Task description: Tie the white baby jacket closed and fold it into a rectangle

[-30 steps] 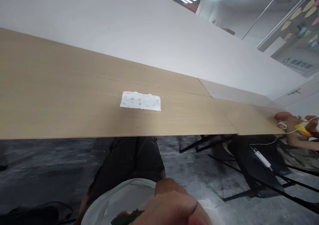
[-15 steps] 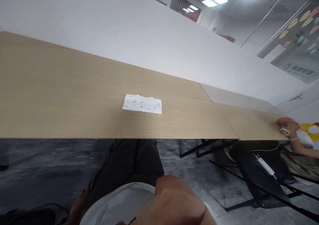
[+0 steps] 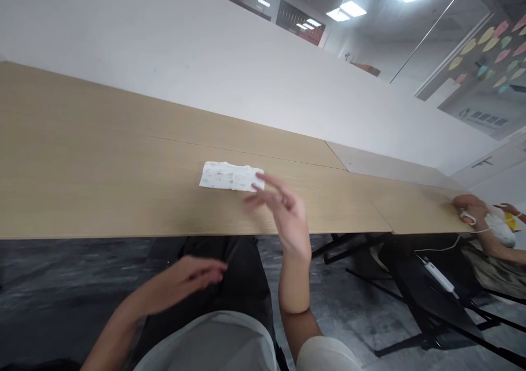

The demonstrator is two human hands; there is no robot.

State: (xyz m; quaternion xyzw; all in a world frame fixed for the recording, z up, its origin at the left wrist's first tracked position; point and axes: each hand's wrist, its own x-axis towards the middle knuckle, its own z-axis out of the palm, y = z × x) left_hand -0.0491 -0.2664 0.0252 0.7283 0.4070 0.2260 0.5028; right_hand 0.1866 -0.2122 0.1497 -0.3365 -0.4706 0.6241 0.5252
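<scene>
On the pale table [image 3: 102, 179], a white printed cloth [image 3: 217, 177] is lying flat between the wall [image 3: 184, 58] on the far side and the near edge. We are holding our right hand [image 3: 285, 206] open and free above the table, its spread fingers overlapping the cloth's right end in this view; whether they are touching it, we cannot tell. Our left hand [image 3: 189, 279], blurred, is hovering nearer and farther left, over dark trousers [image 3: 242, 275], released with fingers loosely extended. To the right, a black chair [image 3: 415, 275] is standing near another person's arm [image 3: 495, 246].
</scene>
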